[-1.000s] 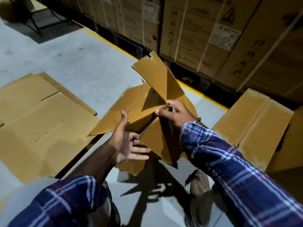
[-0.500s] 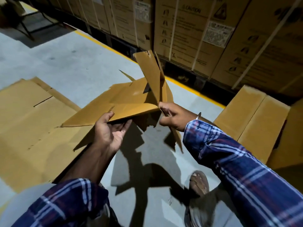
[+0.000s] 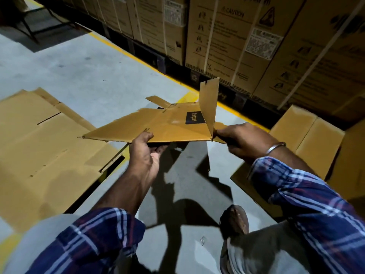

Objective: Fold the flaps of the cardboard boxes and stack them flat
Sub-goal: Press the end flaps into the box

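Your left hand [image 3: 145, 153] and right hand [image 3: 240, 140] now grip the cardboard box [image 3: 158, 125] collapsed level; one flap [image 3: 208, 109] still stands unfolded.

You have a single view here, worn on your head and tilted forward and down, so there is nothing for a second camera to share. It looks over your plaid sleeves [image 3: 316, 204] to both hands at close range: left hand [image 3: 145, 155] and right hand [image 3: 243, 141] sit near mid-frame. Beyond them the floor [image 3: 98, 76] runs away to the strapped cartons [image 3: 227, 36] along the top edge. The wide lens bends straight lines, and the dim far corners are probably too dark to read.
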Motion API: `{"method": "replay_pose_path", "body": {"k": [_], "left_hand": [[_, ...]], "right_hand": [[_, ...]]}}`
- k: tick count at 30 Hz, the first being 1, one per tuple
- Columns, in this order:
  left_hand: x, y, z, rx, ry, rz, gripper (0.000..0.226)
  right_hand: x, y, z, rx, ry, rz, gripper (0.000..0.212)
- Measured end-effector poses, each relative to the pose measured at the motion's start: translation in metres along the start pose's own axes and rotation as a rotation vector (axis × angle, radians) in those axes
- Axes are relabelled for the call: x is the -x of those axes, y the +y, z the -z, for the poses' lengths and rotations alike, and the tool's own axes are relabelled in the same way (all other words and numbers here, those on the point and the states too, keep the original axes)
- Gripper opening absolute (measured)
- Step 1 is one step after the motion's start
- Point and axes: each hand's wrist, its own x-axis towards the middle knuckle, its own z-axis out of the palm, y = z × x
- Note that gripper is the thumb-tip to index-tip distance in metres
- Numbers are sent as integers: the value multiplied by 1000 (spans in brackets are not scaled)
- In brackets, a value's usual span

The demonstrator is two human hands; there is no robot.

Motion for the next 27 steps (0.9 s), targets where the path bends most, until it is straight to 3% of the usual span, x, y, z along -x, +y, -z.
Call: {"method": "replay_pose_path", "body": {"k": [4,8,10,11,13,15,16,17,19,22,24,27], "left_hand": [[-4,-1,-3,35,13,4,23],[-3,-5,-9,23,20,-11,27],[-1,-9,-13,4,20,-22,28],[0,-11,-16,-11,15,-27,27],[5,-15,-20,-31,-1,-38,28],[8,-20,-23,-50,-9,-52,35],[9,-22,-24,-70,-16,-60,39],[11,-25,-25,-96,-26,-64,41],[17,-31,-26,-127,-46,-57,43],[27,-35,-30,-149,-78,-65,31],[30,-33,-29,-184,-105,-76,27],[30,-24,-26,-195,-166,-44,14]], "right_hand": [[21,11,3,86,297,-127,29],[41,-17,7,24,573,-95,21],[48,-37,3,-61,613,-69,18],[49,-47,-3,-136,556,-96,23],[45,-61,-27,-392,268,-250,43],[38,-67,-47,-898,-62,-494,78],[34,-68,-52,-1212,-135,-630,91],[31,-70,-53,-1516,-115,-716,86],[27,-68,-48,-1919,170,-785,54],[13,-61,-44,-2069,680,-883,34],[4,-55,-42,-2023,821,-931,26],[-5,-52,-35,-1928,867,-945,29]]}}
